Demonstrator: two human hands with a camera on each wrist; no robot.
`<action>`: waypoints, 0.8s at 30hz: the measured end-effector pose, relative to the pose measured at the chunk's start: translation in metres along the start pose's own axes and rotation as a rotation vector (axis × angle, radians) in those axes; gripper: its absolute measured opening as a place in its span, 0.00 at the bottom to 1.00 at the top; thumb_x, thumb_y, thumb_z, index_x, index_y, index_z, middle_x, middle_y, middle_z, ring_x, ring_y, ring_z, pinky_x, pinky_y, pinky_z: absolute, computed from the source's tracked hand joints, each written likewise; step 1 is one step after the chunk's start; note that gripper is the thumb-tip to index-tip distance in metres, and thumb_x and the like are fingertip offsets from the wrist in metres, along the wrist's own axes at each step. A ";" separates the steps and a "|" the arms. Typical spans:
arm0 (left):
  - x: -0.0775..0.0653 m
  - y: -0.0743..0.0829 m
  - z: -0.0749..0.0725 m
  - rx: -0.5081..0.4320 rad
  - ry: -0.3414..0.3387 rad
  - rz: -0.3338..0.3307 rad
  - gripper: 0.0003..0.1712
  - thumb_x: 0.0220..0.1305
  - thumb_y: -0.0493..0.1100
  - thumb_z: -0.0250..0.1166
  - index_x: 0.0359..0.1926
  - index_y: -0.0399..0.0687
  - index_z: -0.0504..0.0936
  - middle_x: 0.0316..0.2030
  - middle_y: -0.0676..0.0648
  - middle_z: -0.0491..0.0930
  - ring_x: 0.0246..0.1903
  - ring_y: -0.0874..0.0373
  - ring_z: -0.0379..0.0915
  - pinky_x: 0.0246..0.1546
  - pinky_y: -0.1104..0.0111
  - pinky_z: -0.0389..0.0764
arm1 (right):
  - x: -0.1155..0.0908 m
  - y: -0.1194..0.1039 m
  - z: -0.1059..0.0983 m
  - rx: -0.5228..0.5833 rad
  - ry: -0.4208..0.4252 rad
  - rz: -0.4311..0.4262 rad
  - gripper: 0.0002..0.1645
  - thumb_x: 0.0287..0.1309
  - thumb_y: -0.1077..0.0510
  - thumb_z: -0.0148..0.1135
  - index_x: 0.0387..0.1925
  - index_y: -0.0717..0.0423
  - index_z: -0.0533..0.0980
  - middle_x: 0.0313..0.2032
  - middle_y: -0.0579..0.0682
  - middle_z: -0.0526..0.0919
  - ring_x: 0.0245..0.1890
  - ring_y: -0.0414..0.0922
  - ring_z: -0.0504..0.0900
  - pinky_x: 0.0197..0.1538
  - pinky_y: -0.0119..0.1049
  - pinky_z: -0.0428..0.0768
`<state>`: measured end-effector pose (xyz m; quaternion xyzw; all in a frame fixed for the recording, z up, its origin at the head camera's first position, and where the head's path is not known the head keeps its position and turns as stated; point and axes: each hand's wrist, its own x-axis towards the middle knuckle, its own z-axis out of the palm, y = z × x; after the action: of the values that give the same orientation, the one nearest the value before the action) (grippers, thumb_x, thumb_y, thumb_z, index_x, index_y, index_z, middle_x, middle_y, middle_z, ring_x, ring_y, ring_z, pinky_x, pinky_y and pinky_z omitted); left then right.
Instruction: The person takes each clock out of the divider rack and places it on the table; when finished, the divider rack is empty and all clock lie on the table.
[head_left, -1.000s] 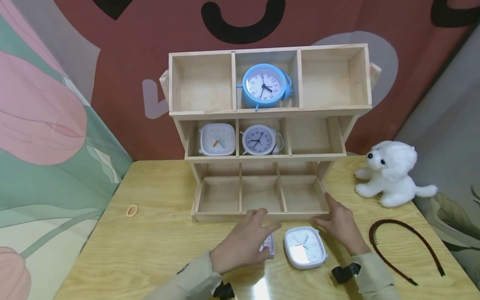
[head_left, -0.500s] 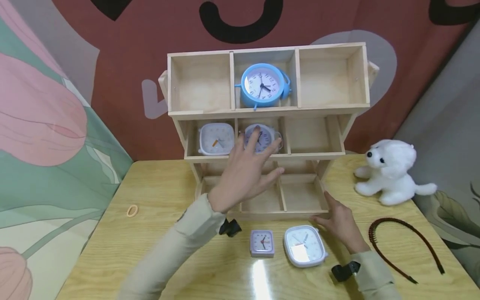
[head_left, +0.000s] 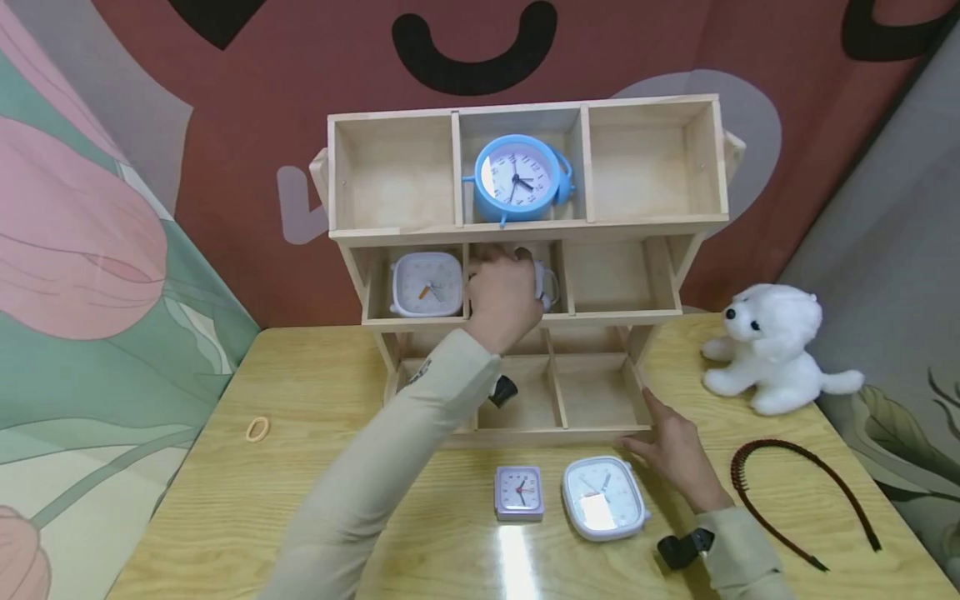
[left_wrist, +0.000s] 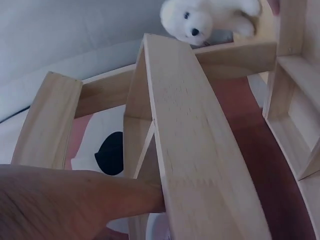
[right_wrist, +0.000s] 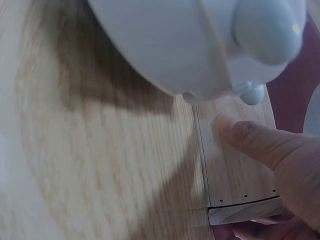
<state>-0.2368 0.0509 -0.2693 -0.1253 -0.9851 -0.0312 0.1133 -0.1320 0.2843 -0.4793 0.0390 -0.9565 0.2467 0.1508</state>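
Observation:
My left hand (head_left: pixel 504 296) reaches into the middle compartment of the rack's middle tier. Its bent fingers hold a round white alarm clock (head_left: pixel 546 286); the hand hides most of the dial and the fingertips. My right hand (head_left: pixel 677 450) grips the bottom front right corner of the wooden display rack (head_left: pixel 525 229), the thumb (right_wrist: pixel 245 135) pressed on the front board and the fingers round the side. A square white alarm clock (head_left: pixel 427 285) sits left of my left hand. Above it, a blue round alarm clock (head_left: pixel 517 179) stands in the top middle compartment.
On the table lie a small purple square clock (head_left: pixel 519 492) and a larger white square clock (head_left: pixel 604 498), just left of my right hand. A white plush dog (head_left: pixel 776 346) and a brown headband (head_left: pixel 806 454) are at right. A beige ring (head_left: pixel 257 429) lies at left.
My left hand has left the purple clock on the table, risen to the middle tier and bent its fingers over the round white alarm clock. My right hand stays on the rack corner.

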 end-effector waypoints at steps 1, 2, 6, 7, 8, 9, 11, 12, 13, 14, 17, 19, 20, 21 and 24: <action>0.001 0.002 0.000 0.035 -0.007 -0.026 0.30 0.54 0.54 0.66 0.56 0.44 0.74 0.50 0.30 0.75 0.39 0.38 0.76 0.25 0.57 0.82 | 0.000 0.000 0.001 -0.001 0.006 -0.007 0.55 0.38 0.55 0.79 0.63 0.79 0.62 0.51 0.79 0.75 0.48 0.71 0.78 0.47 0.61 0.77; 0.002 0.005 0.000 0.066 -0.013 -0.049 0.29 0.55 0.54 0.65 0.54 0.44 0.74 0.49 0.31 0.75 0.39 0.38 0.76 0.25 0.58 0.82 | 0.000 0.000 0.001 -0.003 0.010 -0.011 0.55 0.38 0.55 0.80 0.63 0.78 0.63 0.51 0.79 0.75 0.47 0.71 0.78 0.47 0.61 0.78; 0.003 0.010 0.000 0.153 -0.022 -0.094 0.22 0.58 0.51 0.61 0.50 0.45 0.74 0.46 0.30 0.76 0.34 0.38 0.77 0.21 0.61 0.80 | 0.000 -0.002 0.002 0.001 -0.010 -0.004 0.55 0.39 0.54 0.79 0.63 0.78 0.62 0.52 0.78 0.74 0.49 0.71 0.77 0.48 0.60 0.77; 0.003 0.010 0.000 0.181 -0.020 -0.087 0.21 0.58 0.50 0.61 0.50 0.44 0.74 0.46 0.30 0.76 0.34 0.39 0.77 0.22 0.61 0.80 | 0.001 -0.002 0.002 0.002 -0.014 0.000 0.55 0.39 0.54 0.79 0.64 0.78 0.62 0.53 0.78 0.74 0.49 0.71 0.77 0.49 0.61 0.77; 0.003 0.011 0.000 0.205 -0.018 -0.077 0.21 0.58 0.50 0.61 0.50 0.44 0.74 0.46 0.30 0.77 0.36 0.40 0.78 0.23 0.61 0.81 | 0.001 -0.003 0.001 0.000 -0.017 0.002 0.55 0.40 0.54 0.79 0.64 0.77 0.62 0.53 0.78 0.74 0.50 0.71 0.77 0.49 0.60 0.77; 0.004 0.011 0.000 0.222 -0.016 -0.065 0.22 0.58 0.50 0.61 0.50 0.44 0.74 0.46 0.30 0.77 0.37 0.41 0.78 0.25 0.60 0.81 | 0.001 -0.003 0.001 -0.001 -0.017 0.003 0.55 0.40 0.54 0.79 0.64 0.77 0.62 0.53 0.78 0.74 0.50 0.71 0.77 0.49 0.61 0.77; 0.005 0.011 0.000 0.245 -0.017 -0.038 0.24 0.57 0.52 0.62 0.50 0.43 0.74 0.47 0.31 0.77 0.41 0.42 0.78 0.30 0.56 0.83 | 0.001 -0.003 -0.001 -0.007 -0.004 -0.004 0.55 0.39 0.55 0.79 0.63 0.78 0.62 0.52 0.78 0.74 0.49 0.71 0.77 0.49 0.61 0.77; 0.006 0.010 0.000 0.251 -0.019 -0.027 0.25 0.56 0.52 0.63 0.51 0.43 0.74 0.47 0.31 0.77 0.43 0.43 0.77 0.33 0.55 0.83 | 0.001 -0.003 -0.001 -0.008 0.004 -0.006 0.55 0.39 0.55 0.79 0.63 0.78 0.62 0.52 0.78 0.75 0.48 0.71 0.77 0.48 0.61 0.77; 0.006 0.010 -0.001 0.252 -0.023 -0.018 0.26 0.56 0.53 0.63 0.51 0.43 0.73 0.47 0.31 0.77 0.45 0.43 0.77 0.36 0.53 0.82 | 0.002 -0.003 -0.002 -0.008 0.010 -0.007 0.54 0.39 0.55 0.79 0.63 0.78 0.62 0.51 0.79 0.75 0.48 0.71 0.77 0.48 0.61 0.77; 0.007 0.010 -0.001 0.240 -0.027 -0.015 0.26 0.56 0.53 0.64 0.51 0.43 0.73 0.48 0.31 0.77 0.45 0.42 0.77 0.36 0.53 0.82 | 0.002 -0.003 -0.002 -0.008 0.015 -0.009 0.54 0.38 0.55 0.79 0.63 0.78 0.63 0.51 0.79 0.75 0.48 0.71 0.78 0.47 0.61 0.77; 0.008 0.008 0.000 0.170 -0.036 -0.029 0.27 0.55 0.52 0.65 0.51 0.43 0.73 0.48 0.30 0.76 0.42 0.40 0.77 0.31 0.55 0.83 | 0.002 -0.002 -0.002 -0.007 0.017 -0.011 0.54 0.38 0.56 0.79 0.63 0.78 0.63 0.51 0.79 0.75 0.48 0.71 0.78 0.48 0.61 0.77; 0.008 0.006 0.001 0.099 -0.031 -0.037 0.28 0.53 0.53 0.67 0.52 0.43 0.74 0.49 0.30 0.75 0.41 0.38 0.76 0.27 0.56 0.83 | 0.002 -0.002 -0.001 -0.007 0.012 -0.013 0.54 0.39 0.55 0.79 0.63 0.78 0.62 0.51 0.78 0.75 0.48 0.71 0.78 0.48 0.61 0.77; 0.008 0.005 0.002 0.062 -0.021 -0.036 0.30 0.52 0.54 0.69 0.52 0.44 0.74 0.49 0.30 0.75 0.41 0.37 0.76 0.26 0.57 0.83 | 0.002 -0.002 -0.001 -0.007 0.010 -0.015 0.54 0.39 0.55 0.79 0.63 0.78 0.62 0.51 0.79 0.75 0.48 0.71 0.78 0.48 0.61 0.77; 0.008 0.003 0.002 0.028 -0.007 -0.030 0.31 0.51 0.55 0.70 0.53 0.44 0.75 0.49 0.32 0.76 0.41 0.37 0.76 0.27 0.56 0.83 | 0.002 -0.002 -0.001 -0.007 0.008 -0.016 0.54 0.39 0.55 0.79 0.63 0.78 0.62 0.51 0.79 0.75 0.48 0.71 0.78 0.48 0.61 0.77; 0.008 -0.002 0.002 -0.043 0.059 0.011 0.39 0.46 0.58 0.74 0.57 0.47 0.75 0.48 0.37 0.78 0.42 0.37 0.77 0.36 0.51 0.83 | 0.000 -0.001 -0.001 -0.015 0.012 -0.023 0.55 0.39 0.55 0.79 0.63 0.78 0.62 0.50 0.79 0.75 0.47 0.71 0.78 0.47 0.61 0.78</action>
<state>-0.2450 0.0505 -0.2691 -0.1322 -0.9797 -0.0557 0.1400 -0.1315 0.2838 -0.4782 0.0475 -0.9568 0.2381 0.1597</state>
